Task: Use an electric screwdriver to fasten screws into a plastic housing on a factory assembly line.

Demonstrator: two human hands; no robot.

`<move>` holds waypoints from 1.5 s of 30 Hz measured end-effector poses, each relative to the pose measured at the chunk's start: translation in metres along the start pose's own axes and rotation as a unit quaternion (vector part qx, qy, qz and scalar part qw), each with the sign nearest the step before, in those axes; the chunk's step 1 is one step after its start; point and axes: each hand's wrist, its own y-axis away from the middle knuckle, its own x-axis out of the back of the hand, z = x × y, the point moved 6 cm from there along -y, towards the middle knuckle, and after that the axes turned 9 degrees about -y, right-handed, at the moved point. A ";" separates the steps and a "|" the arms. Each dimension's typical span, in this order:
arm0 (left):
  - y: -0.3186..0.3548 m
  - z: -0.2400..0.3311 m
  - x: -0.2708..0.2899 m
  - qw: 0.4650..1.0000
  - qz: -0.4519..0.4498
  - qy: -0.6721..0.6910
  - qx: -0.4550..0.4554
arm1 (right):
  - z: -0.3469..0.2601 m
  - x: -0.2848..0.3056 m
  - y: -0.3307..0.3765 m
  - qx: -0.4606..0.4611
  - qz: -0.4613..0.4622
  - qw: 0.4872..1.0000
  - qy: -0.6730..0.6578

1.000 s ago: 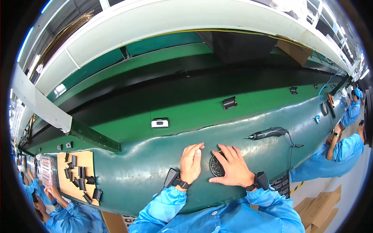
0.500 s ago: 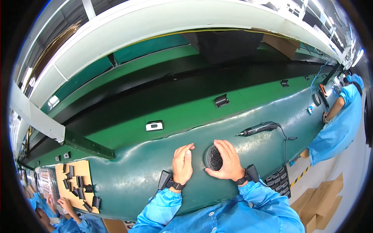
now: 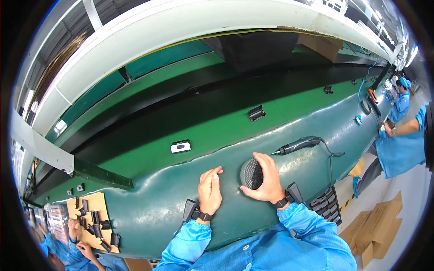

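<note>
My right hand (image 3: 267, 181) grips a round dark dish (image 3: 244, 174) by its far and near rim, thumb and fingers curved round its right side. Small dark pieces (image 3: 256, 175), too fine to make out, fill the dish, which looks tilted. To the left, apart from the dish, my left hand (image 3: 209, 191) rests on its edge over the green mat with fingers stretched and thumb up, holding nothing. Beyond my right hand lies a black electric screwdriver (image 3: 300, 145) with its cord, its tip pointing left.
A green conveyor belt (image 3: 217, 133) carries a white-and-black part (image 3: 181, 147) and a black part (image 3: 257, 114). Black parts lie on a cardboard sheet (image 3: 89, 205) at left, near a co-worker's hands (image 3: 83, 247). A black tray (image 3: 326, 207) and cartons (image 3: 379, 221) are at right; co-workers stand there.
The dish in my right hand has tipped, showing more of its left side wall. My left hand stays nearly still. The co-worker at right has shifted, and the hands at left have moved over the cardboard.
</note>
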 end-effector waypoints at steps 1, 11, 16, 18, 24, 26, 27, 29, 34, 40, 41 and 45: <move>0.000 0.000 0.000 1.000 0.001 -0.002 0.001 | 0.000 0.002 0.000 0.000 0.017 1.000 -0.009; -0.001 0.001 0.001 1.000 -0.002 0.000 0.007 | -0.004 -0.002 0.004 0.032 -0.018 0.997 -0.066; 0.000 -0.001 -0.001 1.000 -0.003 0.003 0.011 | -0.002 -0.004 0.006 0.013 -0.020 0.997 -0.079; -0.001 0.000 -0.001 1.000 -0.004 0.004 0.010 | -0.004 -0.006 0.009 0.017 -0.046 0.996 -0.076; -0.001 0.001 0.000 1.000 -0.007 0.005 0.008 | -0.011 -0.018 0.002 0.005 -0.114 0.993 -0.011; 0.000 -0.001 0.001 1.000 -0.004 0.005 0.004 | -0.013 -0.023 0.000 0.006 -0.129 0.992 0.011; 0.001 -0.001 0.000 1.000 -0.006 0.007 0.001 | -0.013 -0.027 0.001 0.005 -0.143 0.989 0.032; 0.001 -0.001 -0.001 1.000 -0.012 0.008 0.006 | -0.007 -0.033 0.004 0.000 -0.163 0.985 0.055; 0.000 0.000 -0.003 1.000 -0.015 -0.002 -0.006 | -0.012 -0.037 0.013 0.043 -0.207 0.968 0.137; 0.004 0.005 -0.006 0.999 -0.015 -0.023 -0.045 | -0.035 -0.025 0.014 0.076 -0.165 0.983 0.032; 0.005 0.006 -0.007 0.998 -0.019 -0.025 -0.051 | -0.033 -0.019 0.013 0.076 -0.121 0.988 -0.057; 0.006 0.003 -0.006 0.997 -0.013 -0.041 -0.057 | -0.028 -0.022 0.006 0.065 -0.082 0.984 -0.145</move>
